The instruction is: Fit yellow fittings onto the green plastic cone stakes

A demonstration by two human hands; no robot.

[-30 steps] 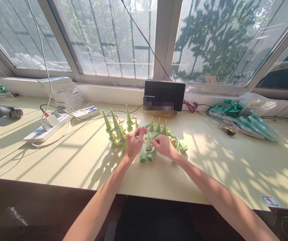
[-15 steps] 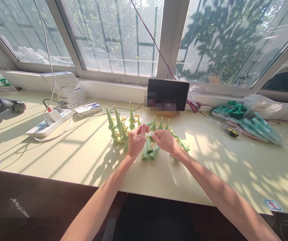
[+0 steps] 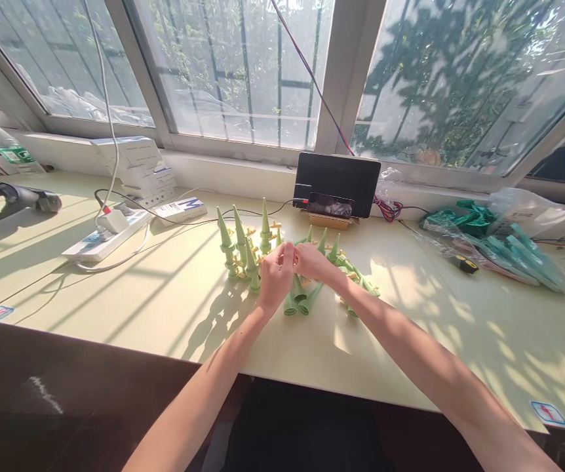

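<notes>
My left hand (image 3: 277,274) and my right hand (image 3: 312,261) meet above the middle of the table, fingers closed and pressed together. Whatever they hold between the fingertips is hidden or too small to make out. Left of them, several green plant watering spikes (image 3: 241,244) with yellow valves stand upright, tips up. Two hollow green cones (image 3: 304,305) lie just below my hands, their open ends toward me. To the right, behind my right wrist, are more green spikes (image 3: 334,249), some upright and others lying down.
A dark screen (image 3: 339,172) with a phone (image 3: 331,205) before it stands at the back. On the left are a power strip (image 3: 106,239), small white boxes (image 3: 132,167) and a black device (image 3: 14,196). Green plastic bags (image 3: 469,219) and a yellow-black tool (image 3: 466,264) lie right.
My right hand has moved left, closing the gap to my left hand so they now touch. The view has shifted slightly. The spikes stay in place.
</notes>
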